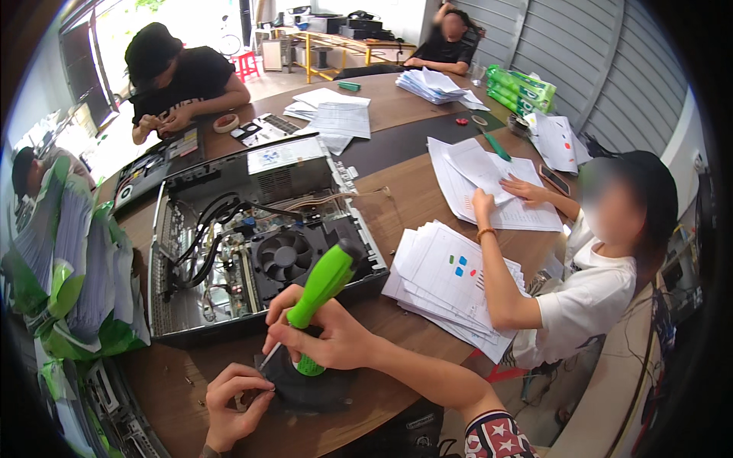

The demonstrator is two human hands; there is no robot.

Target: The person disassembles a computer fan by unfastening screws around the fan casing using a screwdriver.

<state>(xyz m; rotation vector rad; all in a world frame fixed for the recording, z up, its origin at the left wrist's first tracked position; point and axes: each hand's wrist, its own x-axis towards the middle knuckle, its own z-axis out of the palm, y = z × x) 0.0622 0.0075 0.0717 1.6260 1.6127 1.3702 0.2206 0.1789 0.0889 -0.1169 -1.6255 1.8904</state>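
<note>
A green-and-black plastic screwdriver (324,284) is clamped in the fingers of the right hand (334,336) near the table's (174,401) close edge, its slim metal shaft slanted down to the left hand (233,401), whose curled fingers' grip cannot be told. Beyond, an open, boxy metal computer case (206,327) is separated by bare woodgrain from loosely stacked paper sheets (450,278).

Daylight overexposes the doorway (200,21), upper left; the near tabletop (172,404) is dimmer; lines bend toward the black rim.
</note>
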